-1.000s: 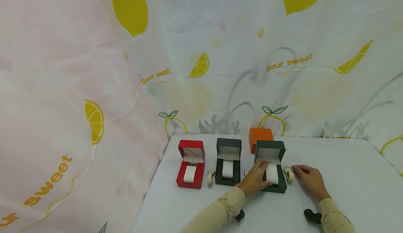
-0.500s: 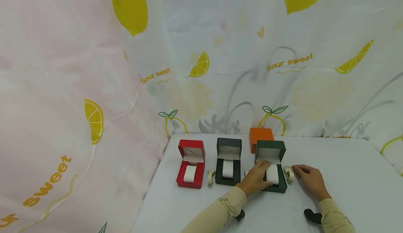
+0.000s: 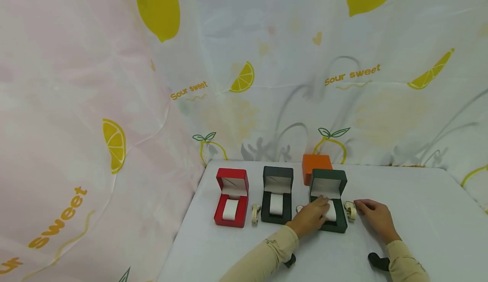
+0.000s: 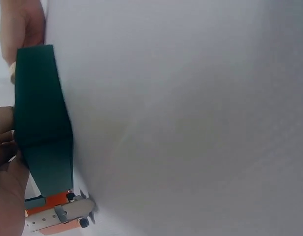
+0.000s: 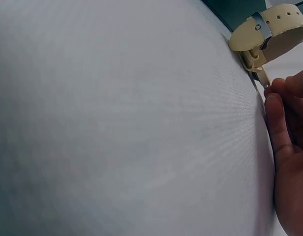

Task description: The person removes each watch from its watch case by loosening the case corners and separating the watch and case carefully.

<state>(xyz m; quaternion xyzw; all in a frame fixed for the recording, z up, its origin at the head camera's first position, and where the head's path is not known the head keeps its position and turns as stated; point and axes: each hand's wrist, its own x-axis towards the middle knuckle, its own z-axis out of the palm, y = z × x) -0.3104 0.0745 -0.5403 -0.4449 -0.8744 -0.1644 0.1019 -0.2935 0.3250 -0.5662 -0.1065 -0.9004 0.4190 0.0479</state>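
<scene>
My left hand (image 3: 310, 216) reaches over the green watch box (image 3: 337, 228), which stands with its lid up. Its fingers are curled at the left part of the white watch cushion (image 3: 332, 211), covering some of it. In the left wrist view, the green box (image 4: 41, 98) hides the fingertips. My right hand (image 3: 377, 218) lies on the table right of the box. Its thumb and fingertips pinch the edge of a cream-strapped watch (image 3: 351, 212) standing beside the box. The right wrist view has the buckled strap (image 5: 284, 24) just beyond those fingertips.
To the left are an opened red watch box (image 3: 219, 217), another cream watch (image 3: 255, 214) and an opened dark watch box (image 3: 267, 218). A further watch (image 3: 299, 208) is partly hidden by the left hand. An orange box (image 3: 316, 163) stands behind. Black objects (image 3: 378, 262) lie near the forearms.
My left hand's fingers have drawn in from a wider spread and now cover more of the cushion's left side. The right hand and the watch have stayed put.
</scene>
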